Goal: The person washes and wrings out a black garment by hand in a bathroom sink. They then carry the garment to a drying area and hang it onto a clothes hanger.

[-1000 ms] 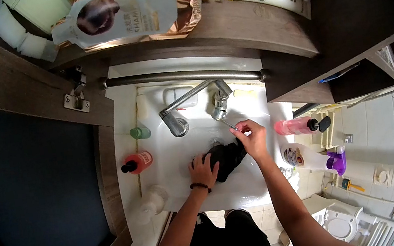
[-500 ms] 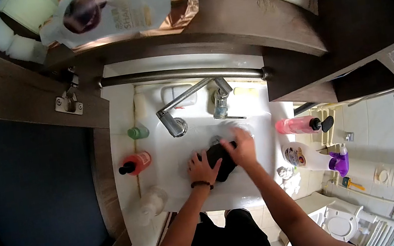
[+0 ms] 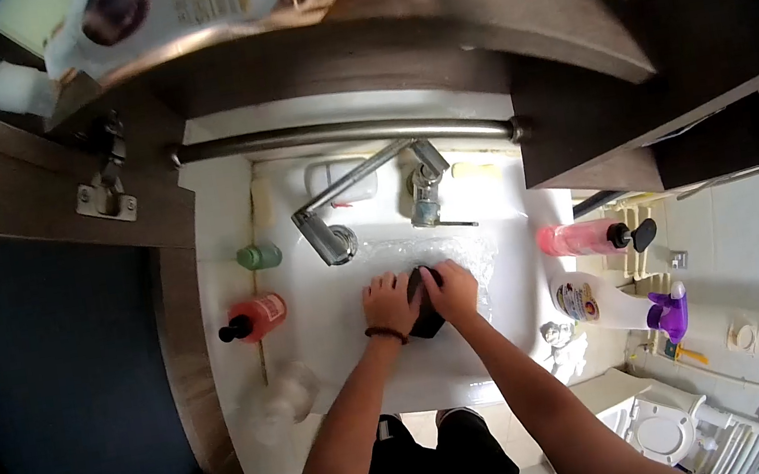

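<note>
Black cloth bunched between two hands in a washbasin

At the near edge, the person's dark trousers [image 3: 442, 471] are cut off by the frame. The black cloth [image 3: 427, 319] lies low in the white washbasin [image 3: 336, 340], near the middle, its sides hidden under both hands. What shows is a narrow, creased strip with its long axis running near to far; the blunt near end points at the person.

The left hand [image 3: 391, 303], a dark bracelet [image 3: 387, 335] at its wrist, lies on the cloth's left side, fingers bent and slightly apart; I cannot tell how firmly they grip. The right hand [image 3: 454, 290] has its fingers curled and clamped on the cloth from the right.

Rippled water [image 3: 481, 247] shows beyond the hands. On the left ledge, a clear bottle [image 3: 288, 397] is blurred, with a red pump bottle [image 3: 264, 315] and a green bottle [image 3: 261, 256] farther off. On the right lie a white spray bottle [image 3: 602, 302] and a pink pump bottle [image 3: 579, 239]. Farther stand the faucet [image 3: 425, 197] and a metal bar [image 3: 345, 131]; the shampoo pouch [image 3: 193, 16] on the far shelf [image 3: 466, 21] is cut off at the top.
</note>
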The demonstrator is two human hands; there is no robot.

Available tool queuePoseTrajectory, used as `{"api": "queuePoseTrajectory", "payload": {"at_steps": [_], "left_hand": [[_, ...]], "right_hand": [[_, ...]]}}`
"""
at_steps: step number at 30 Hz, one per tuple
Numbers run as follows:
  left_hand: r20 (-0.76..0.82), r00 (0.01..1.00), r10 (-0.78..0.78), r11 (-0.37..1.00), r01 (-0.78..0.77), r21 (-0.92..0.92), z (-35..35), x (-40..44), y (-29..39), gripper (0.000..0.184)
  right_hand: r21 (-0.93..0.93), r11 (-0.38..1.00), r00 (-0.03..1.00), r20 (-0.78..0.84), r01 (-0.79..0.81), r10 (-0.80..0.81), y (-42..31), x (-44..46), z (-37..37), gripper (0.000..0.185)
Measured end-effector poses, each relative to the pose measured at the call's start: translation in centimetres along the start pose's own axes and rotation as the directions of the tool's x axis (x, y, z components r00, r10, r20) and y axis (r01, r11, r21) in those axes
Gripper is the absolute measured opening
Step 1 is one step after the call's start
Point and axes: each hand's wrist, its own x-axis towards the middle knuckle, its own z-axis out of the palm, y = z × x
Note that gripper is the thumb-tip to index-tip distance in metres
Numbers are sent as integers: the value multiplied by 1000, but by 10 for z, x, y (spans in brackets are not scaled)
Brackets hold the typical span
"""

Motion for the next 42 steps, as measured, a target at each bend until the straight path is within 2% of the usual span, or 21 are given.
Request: {"api": "queuePoseTrajectory", "payload": {"at_steps": [2,4,6,8,9,14,16,18,20,22,23,24,25,26,27,28,30,32,38,40,42], "left_hand": [[-336,935,113,963,-187,-196,-30,-11,14,28],[-313,934,173,929,-261,-264,-50,-22,14,28],[-169,978,119,959,-157,-235,-37,-31,6,28],[-249,957,150,975,-184,-121,-20,-27,6,26],[-315,932,179,982,-191,-7,-16,-25,9,24],[-185,970,155,987,-144,71,9,-27,3,26],[-149,982,119,991,-109,72,10,-11,4,26],[68,997,-28,999,25,37,10,-1,7,26],[-18,1000,5,1000,-5,17,19,1,4,25],[-121,992,41,999,-40,11,-1,8,9,24],[-220,974,52,990,-79,-116,-12,6,12,22],[-309,950,45,963,-124,-238,-25,0,16,19],[-311,949,46,964,-124,-234,-31,-3,14,19],[-100,995,-1,970,-24,-240,-37,-5,10,20],[123,991,-59,970,86,-226,-40,-13,8,20],[126,990,-63,970,90,-224,-35,-23,10,20],[-201,974,101,995,-96,35,-19,-29,14,21],[-162,979,125,992,-117,57,-6,-33,9,22],[-6,1000,28,993,-27,115,10,-19,2,23],[248,964,-91,990,60,129,12,-1,3,25],[144,987,-77,996,70,57,-2,0,12,24]], "right_hand": [[117,992,999,-12,-51,53,-1,-8,-18,19],[414,908,986,-166,61,9,7,-17,-32,21],[373,927,996,-93,38,-4,12,-31,-29,19],[-78,985,988,-15,151,-152,-6,-36,-29,28],[-149,971,981,82,189,-178,-8,-39,-27,35],[-247,939,971,55,240,-234,7,-36,-4,31],[-272,950,982,145,154,-118,10,-28,6,17],[-304,943,971,230,136,-66,11,-12,9,18],[-340,932,954,301,123,-16,6,-7,2,21],[25,996,990,113,-87,83,-3,1,-5,22],[30,996,991,109,-82,78,-5,3,-12,22],[205,975,994,95,-80,62,-4,-2,-22,20],[374,925,996,74,-71,46,-3,-5,-28,18],[379,923,997,69,-66,43,-2,-6,-30,18],[230,972,998,35,43,-53,-1,-14,-32,15],[72,986,988,16,152,-154,-2,-22,-32,18],[-92,986,988,89,137,-128,-9,-35,-22,32],[-223,956,981,55,192,-184,-12,-41,-15,28],[-276,949,981,156,153,-112,9,-34,8,18],[-244,965,980,194,95,-47,10,-20,10,17],[-211,976,974,224,53,-4,6,-10,2,19]]}}
